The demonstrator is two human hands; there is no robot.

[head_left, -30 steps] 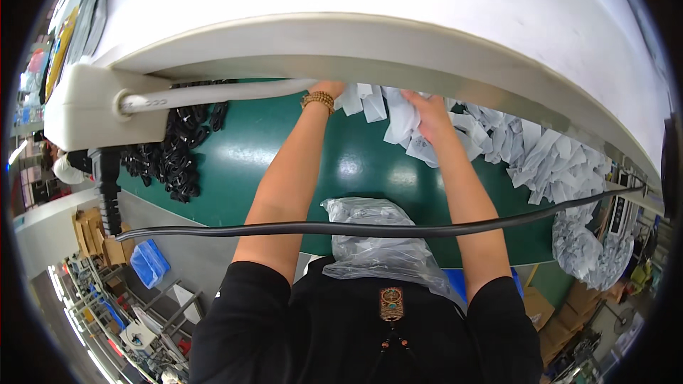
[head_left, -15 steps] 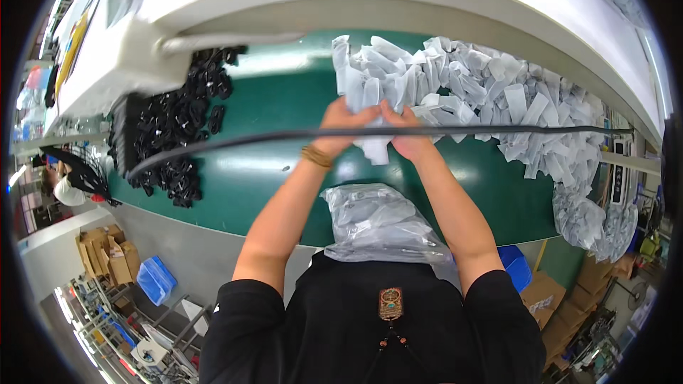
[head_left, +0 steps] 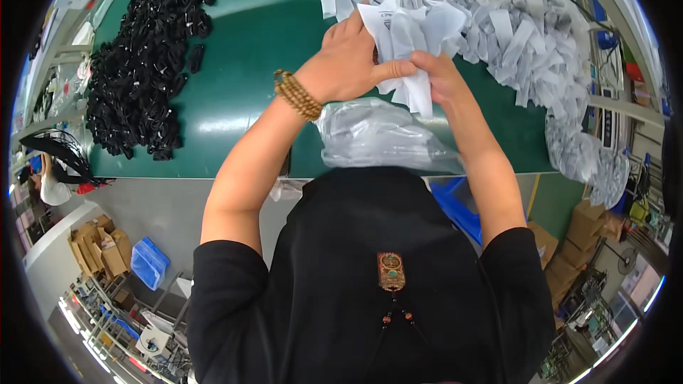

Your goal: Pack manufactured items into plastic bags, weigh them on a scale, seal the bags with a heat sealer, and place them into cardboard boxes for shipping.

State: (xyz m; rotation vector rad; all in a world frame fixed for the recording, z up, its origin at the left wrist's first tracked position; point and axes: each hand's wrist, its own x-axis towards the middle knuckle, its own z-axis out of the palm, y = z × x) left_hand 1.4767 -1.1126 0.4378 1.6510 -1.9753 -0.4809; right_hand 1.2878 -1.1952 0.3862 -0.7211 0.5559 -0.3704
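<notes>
- Head view, the only one: the bunch of white packets is sitting between both hands, beyond the middle of the table's near edge
- Left hand is clasping its left side, thumb lying over the front, some fingertips hidden; right hand is pinching the lower right between thumb and bent fingers
- Imo light, even pressure from both sides is probably working best, since the ends are fanning out and hard squeezing is likely creasing them
- Clear plastic bag is lying along the near edge, kinda crowding the bunch's lower tip, can't tell if they're touching
- Packet heap is spreading toward the right edge, so snagging strays is a risk
- Black cables are lying by the left edge, well apart
</notes>
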